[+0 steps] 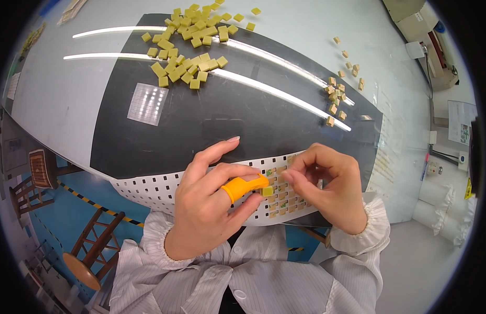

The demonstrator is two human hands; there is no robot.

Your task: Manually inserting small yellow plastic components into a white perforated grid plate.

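My left hand (203, 204) wears an orange finger sleeve (244, 187) on one finger. Between that finger and the thumb it pinches a small yellow-green block (266, 192); the other fingers reach forward. Beneath both hands lies a white sheet with rows of square holes (149, 189). Small tan blocks (292, 201) sit in rows on its right part, some with green marks. Just right of the yellow-green block, my right hand (332, 186) is closed, thumb and forefinger tips together over the sheet. Whatever those tips hold, if anything, cannot be made out.
A black mat (175, 136) covers much of the grey table (300, 31). Loose yellow-green blocks (193, 31) are heaped at the far side, and small tan blocks (334, 97) lie scattered far right. A clear gridded square (147, 104) rests left. Wooden stools (94, 251) stand below the table's left edge.
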